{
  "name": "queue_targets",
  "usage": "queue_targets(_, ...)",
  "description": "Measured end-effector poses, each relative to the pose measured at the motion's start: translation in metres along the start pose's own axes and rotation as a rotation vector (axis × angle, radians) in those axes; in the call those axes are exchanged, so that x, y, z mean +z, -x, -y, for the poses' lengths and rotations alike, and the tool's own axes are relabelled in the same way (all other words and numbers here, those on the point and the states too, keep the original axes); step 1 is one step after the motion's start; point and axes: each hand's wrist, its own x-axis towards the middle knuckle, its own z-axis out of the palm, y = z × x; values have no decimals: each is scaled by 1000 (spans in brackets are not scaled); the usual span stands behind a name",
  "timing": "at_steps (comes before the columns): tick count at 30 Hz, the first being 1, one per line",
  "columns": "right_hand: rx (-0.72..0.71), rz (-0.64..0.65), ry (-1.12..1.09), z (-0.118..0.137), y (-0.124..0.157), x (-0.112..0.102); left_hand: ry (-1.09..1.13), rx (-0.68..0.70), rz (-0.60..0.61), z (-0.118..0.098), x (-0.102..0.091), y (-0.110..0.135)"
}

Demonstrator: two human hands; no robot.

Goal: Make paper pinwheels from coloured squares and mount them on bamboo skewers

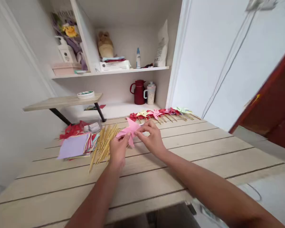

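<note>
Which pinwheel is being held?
The pink pinwheel pinched between the left hand and right hand; the other pinwheels, at least one also pink, lie in a row toward the back of the table.

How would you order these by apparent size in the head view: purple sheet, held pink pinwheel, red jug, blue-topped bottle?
1. Purple sheet
2. Held pink pinwheel and red jug: too alike to rank
3. Blue-topped bottle

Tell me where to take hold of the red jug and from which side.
Probably best by the looped handle, coming from the left: the red jug stands upright with its handle jutting that way, while the pale cup crowds its right side.
</note>
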Motion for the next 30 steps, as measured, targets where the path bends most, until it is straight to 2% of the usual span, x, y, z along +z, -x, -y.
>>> queue_targets(19, 73, 10, 6, -2, 0, 5, 60, -1, 22, -4, 4, 3)
queue_targets(30, 62, 45, -7, -9, -3, 3, -52, 65, 19, -4, 1, 0)
